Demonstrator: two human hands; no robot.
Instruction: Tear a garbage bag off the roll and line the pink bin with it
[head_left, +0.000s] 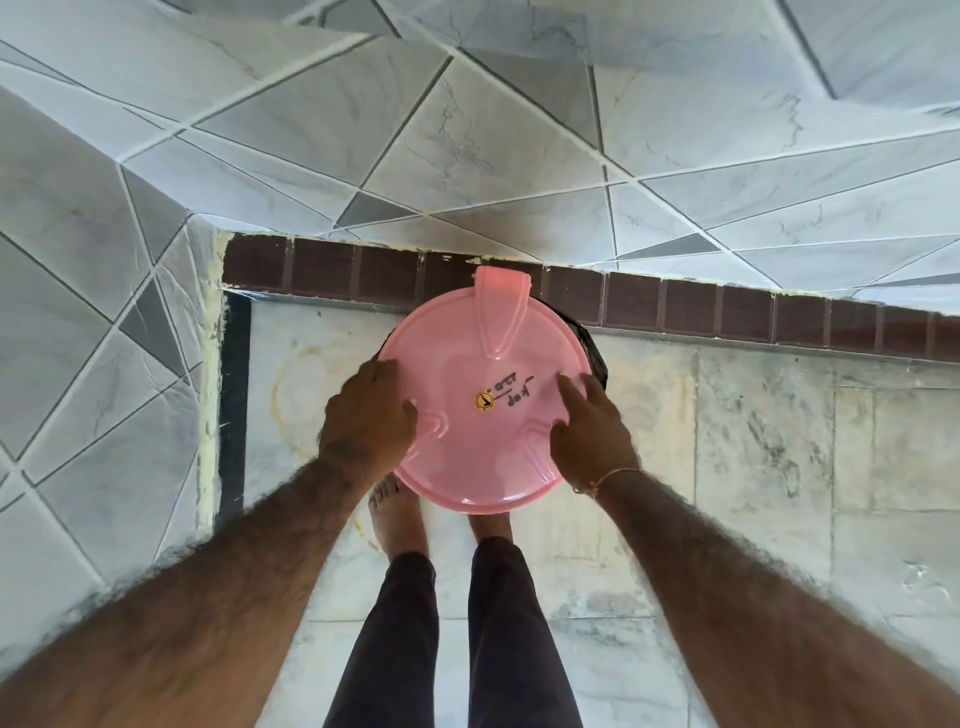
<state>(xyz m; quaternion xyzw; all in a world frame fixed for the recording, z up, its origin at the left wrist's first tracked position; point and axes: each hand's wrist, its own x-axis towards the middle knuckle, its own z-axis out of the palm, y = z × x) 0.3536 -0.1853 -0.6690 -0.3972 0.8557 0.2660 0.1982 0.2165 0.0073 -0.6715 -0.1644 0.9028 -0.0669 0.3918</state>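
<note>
I look straight down on the pink bin's round lid (483, 374), which covers the bin and hides its body. A strip of black garbage bag (592, 348) shows under the lid's right rim. My left hand (371, 410) rests on the lid's left side with fingers curled over the edge. My right hand (587, 421) lies flat on the lid's right side, fingers spread. A yellow sticker and black handwriting mark the lid's centre. No roll of bags is in view.
The bin stands on a marble floor (727, 467) in a corner, close to the tiled wall (467, 156) with its brown skirting (675, 312). My bare feet (397, 525) and dark trousers are right below the bin.
</note>
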